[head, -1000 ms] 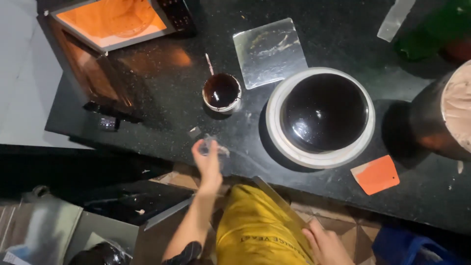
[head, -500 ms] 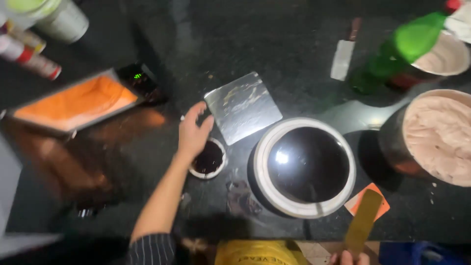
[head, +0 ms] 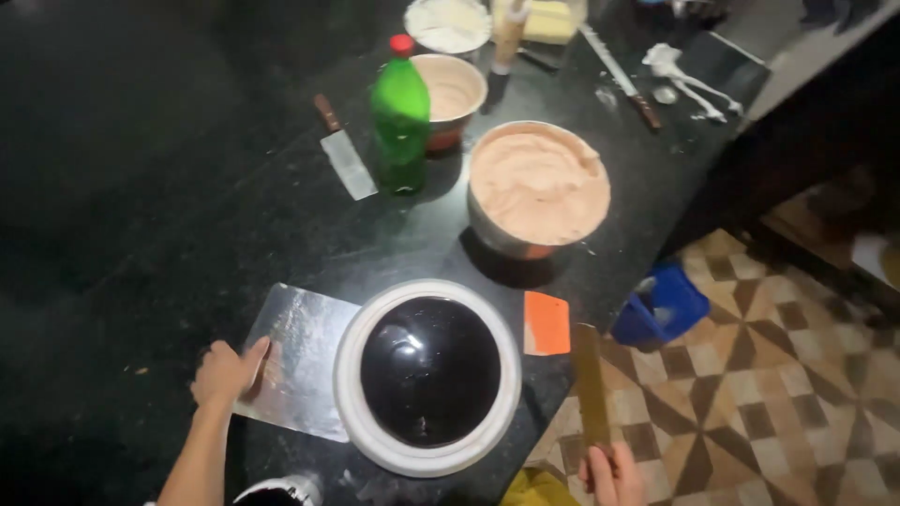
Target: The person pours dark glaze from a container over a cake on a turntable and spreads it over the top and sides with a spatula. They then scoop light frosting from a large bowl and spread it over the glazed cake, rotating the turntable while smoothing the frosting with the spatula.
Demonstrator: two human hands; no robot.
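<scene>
Silvery and scuffed, the flat metal sheet lies on the black bench just left of the white plate, its right edge tucked against or under that plate's rim. It is roughly square with rounded corners, dull grey with smeared streaks that catch the light. My left hand rests on its left edge, fingers curled loosely over the metal and pressing down on it rather than gripping it. On the plate sits a glossy, dark chocolate dome cake, smooth enough to show highlights. My right hand is at the bottom of the view, fingers closed around the lower end of a long, flat, brass-coloured strip that points up and away from me, hanging past the bench edge over the patterned floor. An orange plastic scraper lies just right of the plate. Farther back stand a metal bowl of pale pink cream, a green bottle with a red cap and a broad-bladed knife.
</scene>
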